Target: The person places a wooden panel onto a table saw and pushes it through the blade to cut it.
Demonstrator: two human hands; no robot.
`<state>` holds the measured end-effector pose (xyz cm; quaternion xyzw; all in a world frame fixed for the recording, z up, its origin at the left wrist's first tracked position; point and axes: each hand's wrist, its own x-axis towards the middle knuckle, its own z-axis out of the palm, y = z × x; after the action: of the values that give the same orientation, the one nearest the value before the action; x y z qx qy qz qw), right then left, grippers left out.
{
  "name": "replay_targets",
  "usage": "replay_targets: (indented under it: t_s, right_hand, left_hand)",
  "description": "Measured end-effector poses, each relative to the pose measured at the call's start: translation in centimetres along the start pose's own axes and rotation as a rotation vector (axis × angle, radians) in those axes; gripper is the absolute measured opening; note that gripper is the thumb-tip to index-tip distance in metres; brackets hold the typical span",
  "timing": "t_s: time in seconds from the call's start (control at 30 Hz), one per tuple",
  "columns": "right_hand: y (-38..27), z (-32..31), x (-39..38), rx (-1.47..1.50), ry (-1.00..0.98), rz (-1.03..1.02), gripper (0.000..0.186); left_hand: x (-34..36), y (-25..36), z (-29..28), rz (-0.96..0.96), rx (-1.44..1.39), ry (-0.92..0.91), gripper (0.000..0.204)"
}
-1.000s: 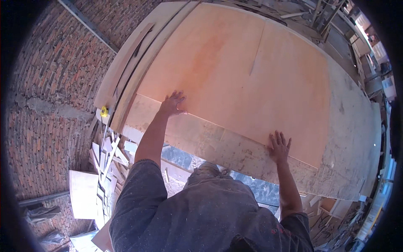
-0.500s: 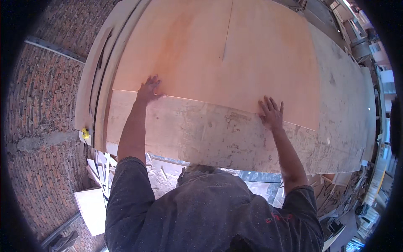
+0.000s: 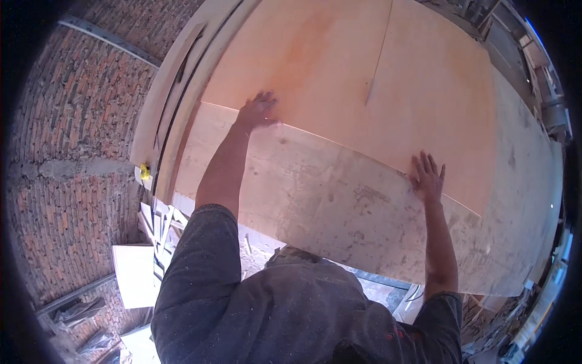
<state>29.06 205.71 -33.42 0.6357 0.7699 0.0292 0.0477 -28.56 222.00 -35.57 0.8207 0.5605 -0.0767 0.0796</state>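
Head view, the only one supplied. The plywood sheet (image 3: pixel 345 67), reddish-tan, lies flat in the upper middle of the frame, on a stained bench (image 3: pixel 321 188) that shows along the sheet's lower and right sides. The left hand (image 3: pixel 257 111) rests over the sheet's near edge, left of centre, fingers spread and gripping nothing, thumb lying along that edge. The right hand (image 3: pixel 428 177) is at the same edge, right of centre, fingers extended and slightly parted, also holding nothing.

Step in hand, as judged: steadying or aligning the sheet by its near edge. Any further shift would call for even pressure from both palms, keeping that edge straight; whether force is being applied cannot be determined.

Count:
- Hands: two, both on the sheet.
- Plywood sheet: one, with one dark line running down from the top of the frame and ending above the right hand. Whether it is a cut or a mark cannot be confirmed.
- Bench: one.
- Long boards (image 3: pixel 162 91) at upper left: at least two, side by side.
- Tape measure, by its look (image 3: pixel 145 171), yellow: one, at the boards' lower end.
- Wood offcuts (image 3: pixel 159 227), left of the sleeve: several, overlapping, not countable.
- Brick wall (image 3: pixel 85 103): one, filling the left side.
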Motion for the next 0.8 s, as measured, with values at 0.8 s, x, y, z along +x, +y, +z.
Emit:
replay_targets:
  t_s: [0.8]
  right_hand:
    - [2.8, 0.3, 5.2, 0.075, -0.095, 0.082, 0.055]
  left_hand:
    - [6.5, -1.1, 0.7, -0.018, 0.047, 0.036, 0.088]
